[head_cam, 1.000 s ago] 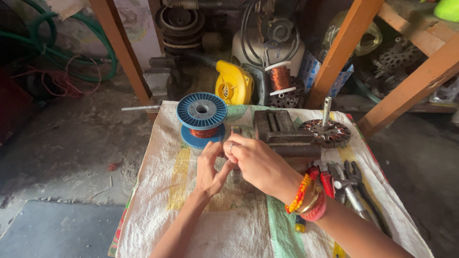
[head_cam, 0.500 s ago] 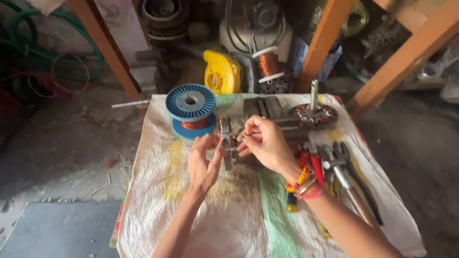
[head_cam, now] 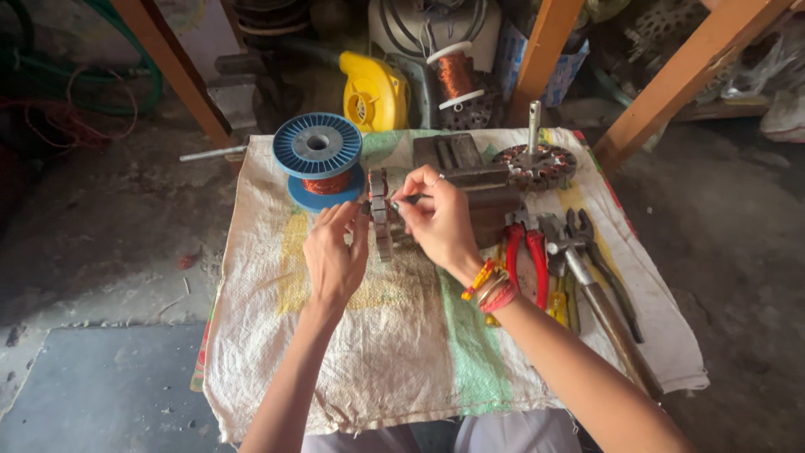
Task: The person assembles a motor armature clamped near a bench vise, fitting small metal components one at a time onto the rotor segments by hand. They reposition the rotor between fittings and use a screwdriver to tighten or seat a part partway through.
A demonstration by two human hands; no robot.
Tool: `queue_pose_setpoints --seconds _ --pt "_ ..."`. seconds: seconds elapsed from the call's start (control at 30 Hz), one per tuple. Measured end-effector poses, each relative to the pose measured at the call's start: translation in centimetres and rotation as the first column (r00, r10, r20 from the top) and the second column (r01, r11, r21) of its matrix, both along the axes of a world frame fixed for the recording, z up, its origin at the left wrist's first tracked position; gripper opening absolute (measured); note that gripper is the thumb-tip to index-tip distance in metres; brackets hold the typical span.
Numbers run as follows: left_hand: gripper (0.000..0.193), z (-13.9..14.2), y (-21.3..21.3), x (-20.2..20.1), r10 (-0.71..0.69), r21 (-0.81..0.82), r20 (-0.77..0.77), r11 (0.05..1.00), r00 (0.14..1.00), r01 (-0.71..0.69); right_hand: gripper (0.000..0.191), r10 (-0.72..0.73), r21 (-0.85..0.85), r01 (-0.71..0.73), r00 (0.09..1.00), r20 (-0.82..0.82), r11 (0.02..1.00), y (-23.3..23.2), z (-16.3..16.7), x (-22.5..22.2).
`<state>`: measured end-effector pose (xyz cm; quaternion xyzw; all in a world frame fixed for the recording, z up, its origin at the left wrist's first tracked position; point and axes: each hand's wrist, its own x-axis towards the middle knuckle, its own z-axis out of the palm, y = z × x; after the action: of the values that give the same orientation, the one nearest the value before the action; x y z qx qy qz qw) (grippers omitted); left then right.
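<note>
Beside the blue wire spool (head_cam: 318, 151), both hands' fingers (head_cam: 417, 186) grip a toothed stator (head_cam: 381, 214); pliers (head_cam: 527, 252) nearby.

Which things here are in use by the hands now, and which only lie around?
In use:
- toothed metal core, touched by the left hand and the right hand
- blue spool of copper wire, close behind

Lying about:
- red-handled pliers
- hammer
- round part with a shaft
- yellow housing
</note>
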<state>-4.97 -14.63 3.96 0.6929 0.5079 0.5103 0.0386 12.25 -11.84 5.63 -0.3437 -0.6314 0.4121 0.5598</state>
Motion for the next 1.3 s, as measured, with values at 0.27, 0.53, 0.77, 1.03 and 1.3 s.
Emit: queue_pose_setpoints --seconds 0.27,0.53,0.77,1.03,1.3 --pt "0.007 0.3 0.8 -0.5 0.007 -0.022 0.032 1.0 0.999 -0.006 0.021 -0.099 0.076 0.092 0.991 0.095 0.993 0.9 0.2 0.4" --pt "0.015 1.4 1.1 -0.3 -0.093 -0.061 0.294 0.991 0.951 0.116 0.02 -0.328 0.392 0.164 0.857 0.398 0.905 0.3 2.5 0.2" --pt "0.021 0.9 1.7 -0.2 -0.047 -0.147 0.391 0.983 0.919 0.113 0.02 0.061 0.064 -0.09 0.93 0.361 0.994 0.9 3.9 1.8" --pt "0.019 0.1 1.7 -0.1 -0.053 -0.151 0.423 0.98 0.905 0.128 0.021 0.036 0.018 -0.044 0.948 0.315 0.999 0.4 2.3 2.9" --pt "0.015 -1.0 1.4 -0.3 -0.049 -0.158 0.394 0.98 0.918 0.12 0.023 -0.151 0.221 0.077 0.929 0.339 0.972 -0.6 0.1 2.8"
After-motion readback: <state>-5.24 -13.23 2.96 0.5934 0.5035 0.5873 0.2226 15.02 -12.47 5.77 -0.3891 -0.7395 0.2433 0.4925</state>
